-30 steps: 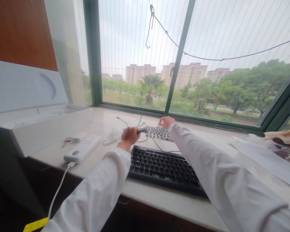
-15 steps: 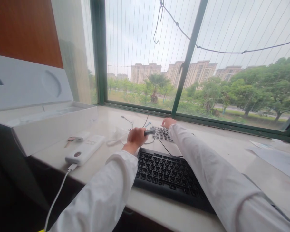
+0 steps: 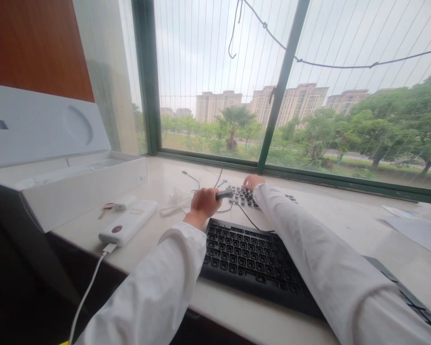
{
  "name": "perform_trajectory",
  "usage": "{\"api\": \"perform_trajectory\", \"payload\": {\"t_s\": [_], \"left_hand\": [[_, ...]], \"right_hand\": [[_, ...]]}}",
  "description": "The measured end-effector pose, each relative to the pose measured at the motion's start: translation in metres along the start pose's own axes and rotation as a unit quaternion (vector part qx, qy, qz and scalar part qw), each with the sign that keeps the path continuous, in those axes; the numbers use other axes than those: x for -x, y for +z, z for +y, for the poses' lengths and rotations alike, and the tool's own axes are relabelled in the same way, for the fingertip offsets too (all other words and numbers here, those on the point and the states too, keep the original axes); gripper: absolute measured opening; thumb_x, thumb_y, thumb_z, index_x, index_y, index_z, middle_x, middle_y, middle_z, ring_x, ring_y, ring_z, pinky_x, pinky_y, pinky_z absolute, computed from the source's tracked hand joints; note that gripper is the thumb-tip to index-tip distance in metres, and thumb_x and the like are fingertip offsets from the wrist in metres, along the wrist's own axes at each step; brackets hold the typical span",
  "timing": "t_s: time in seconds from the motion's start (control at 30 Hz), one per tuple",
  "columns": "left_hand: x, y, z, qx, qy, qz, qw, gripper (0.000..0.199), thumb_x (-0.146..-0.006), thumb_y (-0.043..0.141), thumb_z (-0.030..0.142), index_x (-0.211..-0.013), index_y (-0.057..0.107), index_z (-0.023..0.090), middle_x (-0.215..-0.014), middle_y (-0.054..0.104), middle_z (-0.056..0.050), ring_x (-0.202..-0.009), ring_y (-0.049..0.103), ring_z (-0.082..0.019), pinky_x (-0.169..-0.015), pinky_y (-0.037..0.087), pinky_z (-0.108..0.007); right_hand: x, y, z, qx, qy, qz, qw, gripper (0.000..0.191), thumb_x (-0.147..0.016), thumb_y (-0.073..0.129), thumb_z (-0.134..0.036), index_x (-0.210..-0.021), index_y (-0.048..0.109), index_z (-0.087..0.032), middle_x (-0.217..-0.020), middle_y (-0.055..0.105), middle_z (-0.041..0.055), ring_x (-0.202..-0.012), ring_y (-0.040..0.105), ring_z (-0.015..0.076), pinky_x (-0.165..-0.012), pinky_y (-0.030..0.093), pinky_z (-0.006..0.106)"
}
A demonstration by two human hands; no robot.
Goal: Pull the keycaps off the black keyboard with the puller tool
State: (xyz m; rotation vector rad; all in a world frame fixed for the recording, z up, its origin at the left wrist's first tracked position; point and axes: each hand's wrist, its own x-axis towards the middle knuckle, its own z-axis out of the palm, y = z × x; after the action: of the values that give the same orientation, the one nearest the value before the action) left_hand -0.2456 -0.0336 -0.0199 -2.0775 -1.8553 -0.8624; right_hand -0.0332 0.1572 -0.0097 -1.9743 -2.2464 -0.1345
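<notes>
My left hand [image 3: 204, 205] is closed around a short dark grey stick-like tool [image 3: 224, 194], whose end points right toward the loose keycaps. What kind of tool it is does not show clearly. At the back, my right hand [image 3: 253, 181] reaches down among the loose keycaps [image 3: 241, 195], its fingers bent and drawn together. Whatever its fingertips pinch is too small to make out. In front of both hands lies a black keyboard [image 3: 244, 258] with its keycaps off and the key sockets bare. My right forearm covers its right side.
Thin cables [image 3: 192, 178] and a clear plastic bag [image 3: 175, 201] lie left of the keycaps. Further left are a white power bank [image 3: 129, 223], a key [image 3: 107, 209] and an open white box [image 3: 89, 191]. Papers [image 3: 416, 235] lie at right; a window [image 3: 208, 57] stands behind.
The whole view has shifted slightly. Both hands stay almost in place, the left one still gripping the grey tool and the right one among the keycaps.
</notes>
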Motion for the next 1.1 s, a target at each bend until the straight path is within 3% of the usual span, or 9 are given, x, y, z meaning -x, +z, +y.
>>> {"api": "perform_trajectory", "payload": {"t_s": [0.57, 0.8, 1.1], "left_hand": [[-0.002, 0.005, -0.004, 0.022, 0.010, 0.021, 0.999, 0.031, -0.087, 0.049, 0.035, -0.076, 0.073, 0.018, -0.070, 0.068, -0.012, -0.068, 0.064, -0.025, -0.062, 0.041, -0.034], [-0.001, 0.004, -0.002, 0.019, 0.008, 0.023, 1.000, 0.029, -0.086, 0.050, 0.032, -0.077, 0.073, 0.018, -0.070, 0.068, -0.011, -0.067, 0.063, -0.023, -0.062, 0.042, -0.033], [-0.001, 0.002, -0.002, 0.008, 0.002, 0.015, 1.000, 0.028, -0.086, 0.048, 0.030, -0.080, 0.073, 0.019, -0.072, 0.069, -0.011, -0.070, 0.064, -0.024, -0.063, 0.042, -0.032]], "right_hand": [[0.005, -0.027, 0.009, 0.000, -0.009, -0.027, 1.000, 0.026, -0.069, 0.072, -0.039, -0.091, 0.075, -0.026, -0.100, 0.070, 0.0054, -0.090, 0.063, 0.0194, -0.079, 0.047, 0.027], [0.005, -0.023, 0.021, 0.000, -0.042, -0.070, 0.997, 0.029, -0.064, 0.075, -0.046, -0.088, 0.076, -0.029, -0.097, 0.071, 0.0025, -0.091, 0.064, 0.0196, -0.080, 0.047, 0.027], [0.006, -0.026, 0.023, -0.004, -0.048, -0.066, 0.997, 0.030, -0.064, 0.074, -0.048, -0.088, 0.076, -0.029, -0.098, 0.071, 0.0029, -0.092, 0.063, 0.0202, -0.080, 0.047, 0.028]]}}
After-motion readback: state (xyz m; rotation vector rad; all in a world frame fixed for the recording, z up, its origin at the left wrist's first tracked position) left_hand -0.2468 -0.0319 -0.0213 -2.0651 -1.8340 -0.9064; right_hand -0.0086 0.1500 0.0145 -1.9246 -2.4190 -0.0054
